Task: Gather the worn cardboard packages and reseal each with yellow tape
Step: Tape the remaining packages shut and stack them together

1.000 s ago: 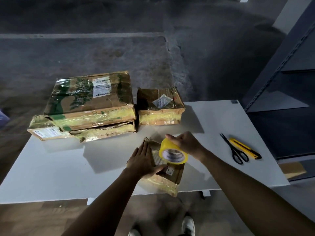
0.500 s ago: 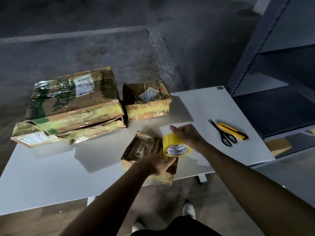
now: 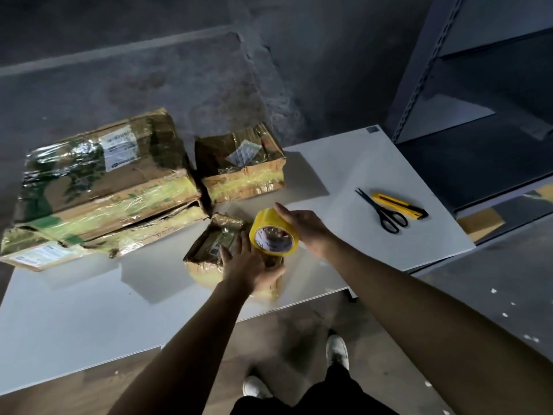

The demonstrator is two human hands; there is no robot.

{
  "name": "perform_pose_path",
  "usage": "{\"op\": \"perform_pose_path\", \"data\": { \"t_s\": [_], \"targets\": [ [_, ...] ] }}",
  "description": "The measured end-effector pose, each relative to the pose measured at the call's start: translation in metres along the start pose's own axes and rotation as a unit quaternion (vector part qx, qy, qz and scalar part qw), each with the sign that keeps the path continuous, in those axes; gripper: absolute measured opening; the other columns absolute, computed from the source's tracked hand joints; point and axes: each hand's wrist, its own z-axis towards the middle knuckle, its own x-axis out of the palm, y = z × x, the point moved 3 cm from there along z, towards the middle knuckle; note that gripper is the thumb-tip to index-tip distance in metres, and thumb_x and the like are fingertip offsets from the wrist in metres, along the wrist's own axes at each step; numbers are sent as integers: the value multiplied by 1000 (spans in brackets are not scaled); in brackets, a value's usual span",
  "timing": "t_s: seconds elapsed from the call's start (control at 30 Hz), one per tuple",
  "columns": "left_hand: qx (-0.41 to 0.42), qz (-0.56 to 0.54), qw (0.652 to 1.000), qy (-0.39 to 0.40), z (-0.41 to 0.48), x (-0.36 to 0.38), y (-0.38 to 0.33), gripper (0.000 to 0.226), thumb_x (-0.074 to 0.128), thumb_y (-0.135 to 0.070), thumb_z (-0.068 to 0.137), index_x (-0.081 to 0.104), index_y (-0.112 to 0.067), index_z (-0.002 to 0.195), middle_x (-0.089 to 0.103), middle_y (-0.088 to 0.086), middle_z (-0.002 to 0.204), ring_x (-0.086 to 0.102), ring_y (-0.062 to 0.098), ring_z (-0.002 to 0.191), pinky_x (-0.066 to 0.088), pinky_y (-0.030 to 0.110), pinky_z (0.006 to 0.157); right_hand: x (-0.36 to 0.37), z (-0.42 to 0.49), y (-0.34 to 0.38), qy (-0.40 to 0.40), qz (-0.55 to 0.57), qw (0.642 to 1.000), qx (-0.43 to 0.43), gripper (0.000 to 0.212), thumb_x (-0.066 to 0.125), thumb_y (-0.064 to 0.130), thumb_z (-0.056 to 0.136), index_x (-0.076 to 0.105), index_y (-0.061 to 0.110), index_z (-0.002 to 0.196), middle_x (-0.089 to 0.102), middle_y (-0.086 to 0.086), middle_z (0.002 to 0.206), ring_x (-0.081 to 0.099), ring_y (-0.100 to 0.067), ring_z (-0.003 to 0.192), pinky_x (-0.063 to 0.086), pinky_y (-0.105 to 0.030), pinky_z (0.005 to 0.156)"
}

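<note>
Yellow tape roll (image 3: pixel 273 235) poised over worn package (image 3: pixel 209 247), near front edge of table (image 3: pixel 89 310).
Resealing step: left hand (image 3: pixel 251 265) presses the package flat-fingered; right hand (image 3: pixel 302 227) grips the roll, core facing the person. Package lies flat, long axis skewed to the table edge. Next move probably requires anchoring the tape end.

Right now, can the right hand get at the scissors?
Probably yes: nothing lies between the right hand and the scissors, but it grips the yellow tape roll and would have to put that down first.
</note>
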Motion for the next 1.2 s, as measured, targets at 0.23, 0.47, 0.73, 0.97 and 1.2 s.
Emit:
{"op": "perform_pose_path", "data": {
  "t_s": [0.23,0.47,0.73,0.97,1.2],
  "targets": [
    [-6,-2,1000,-4,-1,-1,0,93,40,-72,88,5,-23,158,-4,10,166,-7,27,152,-2,60,119,-10,-2,13,-42,-84,995,-33,66,68,59,84,25,20,53,27,5,48,28,-8,45,30,-29,54],
    [-56,72,995,38,2,-1,-23,87,30,-59,97,2,0,156,-4,28,161,-2,42,150,-5,57,119,-63,0,-21,-38,-277,960,-24,68,57,57,92,39,6,52,26,-1,47,33,-14,46,29,-24,49],
    [-54,115,992,19,7,6,-46,59,35,-25,103,23,11,148,17,39,154,23,48,143,22,49,119,-53,-7,-45,-43,-295,953,-52,61,52,53,96,29,17,53,23,-4,56,32,-23,54,28,-33,56],
    [-6,-53,996,-76,-10,-75,-49,34,39,-4,99,52,8,128,60,29,123,59,40,115,49,41,90,-72,-1,15,-111,-85,988,-67,56,62,47,94,35,20,54,37,10,44,39,-1,41,30,-15,42],
    [-11,-249,951,-185,-13,-124,-14,23,42,0,96,59,-6,83,65,20,84,62,38,79,35,19,49,-55,-3,114,-37,45,980,-190,31,64,35,95,55,30,66,60,22,55,58,7,61,47,-11,63]
  ]
}}
